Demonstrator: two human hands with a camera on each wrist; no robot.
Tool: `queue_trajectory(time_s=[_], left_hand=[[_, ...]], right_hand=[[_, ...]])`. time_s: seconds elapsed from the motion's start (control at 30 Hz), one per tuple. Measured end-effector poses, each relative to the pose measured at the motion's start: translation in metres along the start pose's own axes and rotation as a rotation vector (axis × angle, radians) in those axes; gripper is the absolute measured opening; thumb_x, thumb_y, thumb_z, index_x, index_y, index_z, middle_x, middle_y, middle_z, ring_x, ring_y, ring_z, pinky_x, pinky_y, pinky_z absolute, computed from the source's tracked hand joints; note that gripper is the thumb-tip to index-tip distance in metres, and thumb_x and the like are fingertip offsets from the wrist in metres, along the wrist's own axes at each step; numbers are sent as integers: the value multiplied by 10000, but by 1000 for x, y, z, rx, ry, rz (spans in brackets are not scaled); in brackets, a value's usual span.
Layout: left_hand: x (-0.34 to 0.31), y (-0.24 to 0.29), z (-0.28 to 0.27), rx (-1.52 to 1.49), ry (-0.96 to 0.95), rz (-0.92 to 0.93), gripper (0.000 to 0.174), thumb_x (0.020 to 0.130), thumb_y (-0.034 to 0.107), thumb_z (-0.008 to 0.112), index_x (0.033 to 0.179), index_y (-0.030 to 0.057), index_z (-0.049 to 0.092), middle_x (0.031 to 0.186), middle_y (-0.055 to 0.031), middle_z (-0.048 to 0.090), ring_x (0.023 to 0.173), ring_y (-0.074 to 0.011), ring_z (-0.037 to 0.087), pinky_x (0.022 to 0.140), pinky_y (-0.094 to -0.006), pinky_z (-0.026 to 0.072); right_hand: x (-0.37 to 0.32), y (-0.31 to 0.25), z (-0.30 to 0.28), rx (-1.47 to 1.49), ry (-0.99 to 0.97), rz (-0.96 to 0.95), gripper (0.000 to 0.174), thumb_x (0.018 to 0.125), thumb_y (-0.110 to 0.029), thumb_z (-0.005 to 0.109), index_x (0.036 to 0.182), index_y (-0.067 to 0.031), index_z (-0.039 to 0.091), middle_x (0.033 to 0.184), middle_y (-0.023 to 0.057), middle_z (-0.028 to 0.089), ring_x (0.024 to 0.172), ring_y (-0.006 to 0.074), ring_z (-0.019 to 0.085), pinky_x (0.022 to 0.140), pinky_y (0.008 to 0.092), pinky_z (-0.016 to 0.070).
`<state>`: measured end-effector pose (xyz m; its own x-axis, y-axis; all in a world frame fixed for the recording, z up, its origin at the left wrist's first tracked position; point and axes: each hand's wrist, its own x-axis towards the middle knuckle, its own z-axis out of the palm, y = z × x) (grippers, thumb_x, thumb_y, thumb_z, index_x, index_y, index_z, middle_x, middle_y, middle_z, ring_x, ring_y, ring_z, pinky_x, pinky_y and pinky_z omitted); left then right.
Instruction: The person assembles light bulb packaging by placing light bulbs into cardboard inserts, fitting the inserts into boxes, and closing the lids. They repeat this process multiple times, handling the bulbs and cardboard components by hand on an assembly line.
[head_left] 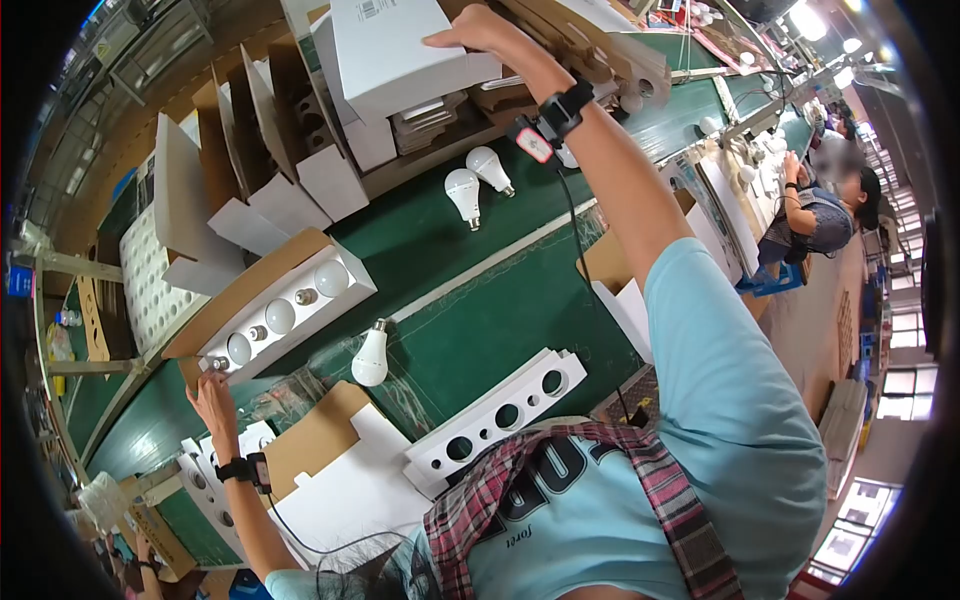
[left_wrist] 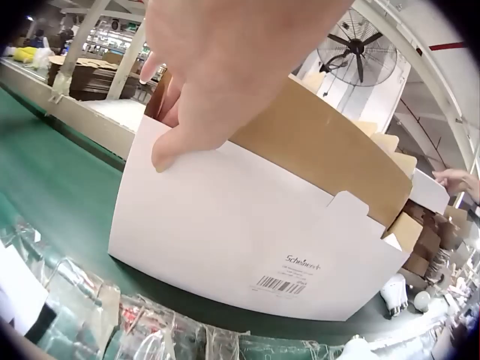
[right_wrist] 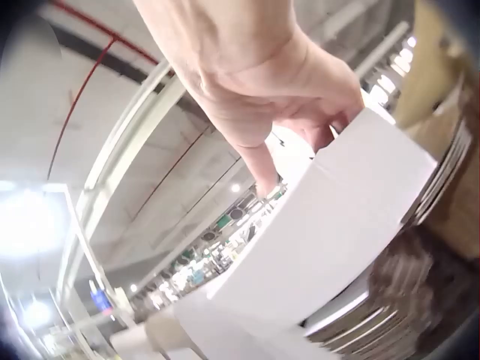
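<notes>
My left hand (head_left: 215,408) grips the near-left end of an open white box (head_left: 305,333), which holds several bulbs (head_left: 280,317) in a row. In the left wrist view, the left hand (left_wrist: 217,82) has its thumb outside the printed white wall (left_wrist: 225,217) and its fingers over the edge. My right hand (head_left: 482,30) holds the edge of a closed white box (head_left: 390,60) on top of flat cartons at the back. The right wrist view shows the right hand (right_wrist: 262,82) curled over this white box (right_wrist: 322,217), its fingertips partly hidden.
Two loose bulbs (head_left: 463,195) lie behind the strip on the green table (head_left: 480,290); another bulb (head_left: 370,358) lies nearer. A white insert with holes (head_left: 535,385) is by my body. Open cartons (head_left: 185,200) stand at back left. A person (head_left: 825,215) sits at right.
</notes>
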<state>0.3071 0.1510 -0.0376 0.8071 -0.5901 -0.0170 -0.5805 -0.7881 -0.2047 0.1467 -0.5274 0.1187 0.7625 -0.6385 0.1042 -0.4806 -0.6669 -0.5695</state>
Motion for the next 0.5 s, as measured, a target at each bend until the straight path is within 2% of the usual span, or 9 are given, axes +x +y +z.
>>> queue_trajectory(time_s=[0.1,0.13,0.2,0.3,0.33,0.4,0.43,0.47,0.5], left_hand=[[-13,21,-31,-1,101,-13,174,808,76,612,977,80,652,1091,-69,634,1098,-221,553,1047,-503,275],[-17,35,-45,-60,151,-1,196,813,72,611,1005,79,646,1096,-79,631,1092,-230,555,1042,-496,282],[-26,65,-76,-178,250,26,241,821,64,610,1061,76,634,1105,-98,626,1080,-248,557,1032,-483,297],[-37,98,-105,-421,287,114,285,844,61,594,1129,68,609,1104,-110,622,1066,-279,557,988,-460,351],[-43,112,-118,-576,245,91,330,872,70,582,1202,59,574,1134,-123,619,1109,-273,553,985,-432,378],[-52,144,-153,-962,259,126,351,885,80,580,1233,47,556,1179,-136,605,1138,-262,546,995,-423,379],[-57,157,-167,-1151,260,141,363,891,85,579,1249,40,546,1201,-142,598,1153,-256,542,1000,-419,380],[-63,165,-174,-1339,229,168,508,918,283,570,1345,33,457,1326,-163,510,1254,-256,463,1060,-418,316],[-68,176,-182,-1441,273,226,570,918,353,540,1372,31,413,1360,-162,471,1281,-257,429,1072,-423,299]], right_hand=[[5,10,9,295,73,-166,489,691,-380,776,838,74,670,793,199,670,709,235,637,671,308,478],[-7,2,-1,224,79,-186,465,696,-358,775,858,65,668,802,186,675,717,224,638,674,307,477],[-61,-27,-34,83,94,-223,424,706,-314,774,900,46,663,819,160,684,734,202,641,678,303,477],[-156,-41,-75,235,114,-311,387,745,-258,743,1017,-10,624,845,120,695,760,197,656,690,302,479],[-182,-35,-82,183,114,-341,269,817,-146,693,1017,9,602,841,61,686,755,75,603,692,237,464],[-235,-24,-96,102,135,-288,274,792,-136,704,1017,-15,604,784,78,674,717,84,598,692,250,470],[-257,-16,-104,-7,90,-163,272,782,-270,699,998,-119,631,799,76,692,704,198,647,644,313,468],[-281,-16,-109,-39,94,-129,235,792,-244,680,979,-109,638,767,80,672,685,223,631,643,333,469],[-297,-1,-110,-195,139,-272,208,791,-225,672,952,-93,652,780,73,672,716,222,634,683,325,481]])
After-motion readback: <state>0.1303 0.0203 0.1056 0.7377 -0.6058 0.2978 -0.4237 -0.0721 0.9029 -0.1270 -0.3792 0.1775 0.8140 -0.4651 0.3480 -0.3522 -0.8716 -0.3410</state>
